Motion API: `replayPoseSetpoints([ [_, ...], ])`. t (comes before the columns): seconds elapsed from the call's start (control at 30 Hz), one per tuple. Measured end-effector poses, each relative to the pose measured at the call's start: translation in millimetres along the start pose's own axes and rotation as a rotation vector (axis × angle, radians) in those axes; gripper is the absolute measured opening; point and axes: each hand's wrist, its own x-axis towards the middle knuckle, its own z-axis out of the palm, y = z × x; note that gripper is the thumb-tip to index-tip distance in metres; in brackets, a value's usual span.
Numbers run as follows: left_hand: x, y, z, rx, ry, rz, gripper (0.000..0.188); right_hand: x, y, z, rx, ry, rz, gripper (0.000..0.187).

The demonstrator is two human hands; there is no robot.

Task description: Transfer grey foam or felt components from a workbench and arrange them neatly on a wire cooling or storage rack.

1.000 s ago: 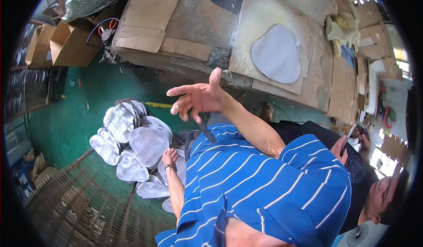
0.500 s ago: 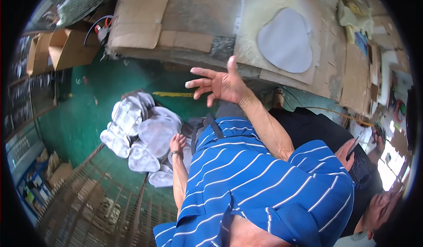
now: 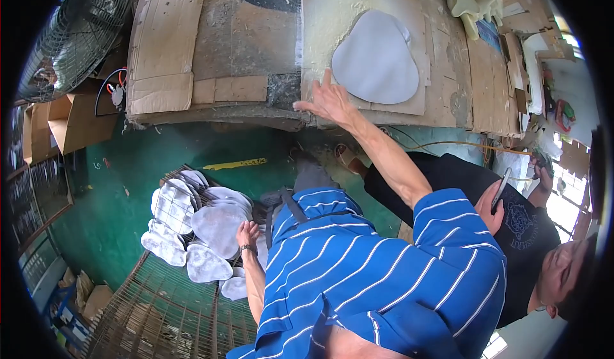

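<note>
My right hand (image 3: pixel 332 105) reaches over the table's front edge with its fingers spread and nothing in them. Just beyond it, a smooth pale grey rounded pad (image 3: pixel 376 58) lies flat on a cardboard sheet, with the edge of a second piece showing under its right side. My left hand (image 3: pixel 248 233) hangs low at my side, empty, its fingers loosely bent. It is beside several mottled grey-white pads (image 3: pixel 219 228) of similar shape, piled on a wire rack; whether it touches them I cannot tell.
The cardboard-covered table (image 3: pixel 236 55) spans the front. A large fan (image 3: pixel 75 32) and an open carton (image 3: pixel 83 125) stand at left. Below the pads spreads a wire rack (image 3: pixel 173 314). Close on my right, a person in black (image 3: pixel 511 231) holds a phone (image 3: pixel 501 188).
My right hand has moved forward from above the floor to the table edge, close to the pad. The view has shifted, bringing the fan into sight. My left hand stays by the pile.
</note>
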Motion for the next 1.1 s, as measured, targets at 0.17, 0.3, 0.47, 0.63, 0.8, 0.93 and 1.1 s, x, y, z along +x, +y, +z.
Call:
replayPoseSetpoints([
  [0.17, -7.7, 8.3, -3.9, -0.033, -0.043, 0.062, 0.052, 61.0, -7.4, 4.6, -0.146, 0.023, -0.046, 0.106],
  [0.3, -13.6, 6.0, -9.4, -0.057, -0.031, 0.092, 0.053, 90.8, -14.7, 14.5, -0.244, -0.047, -0.045, 0.107],
  [0.47, -12.2, -15.1, -18.8, -0.032, -0.012, 0.038, 0.055, 70.0, -28.6, 46.4, -0.557, -0.194, -0.193, 0.102],
  [0.63, 1.3, -37.3, -28.7, 0.059, 0.003, -0.053, 0.055, 58.9, -30.1, 37.0, -0.598, -0.168, -0.276, 0.1],
  [0.8, 10.5, -31.2, -31.8, 0.107, -0.071, -0.062, 0.057, 10.4, -57.7, 20.5, 0.073, -0.209, -0.236, 0.088],
  [0.93, 0.9, -11.6, -32.9, 0.066, -0.03, 0.043, 0.06, -51.4, -58.3, 38.2, 0.806, 0.114, 0.092, 0.084],
  [1.1, -6.1, 13.9, -27.3, 0.089, -0.045, 0.067, 0.061, -93.4, 17.0, 65.2, 1.809, 0.228, 0.561, 0.088],
])
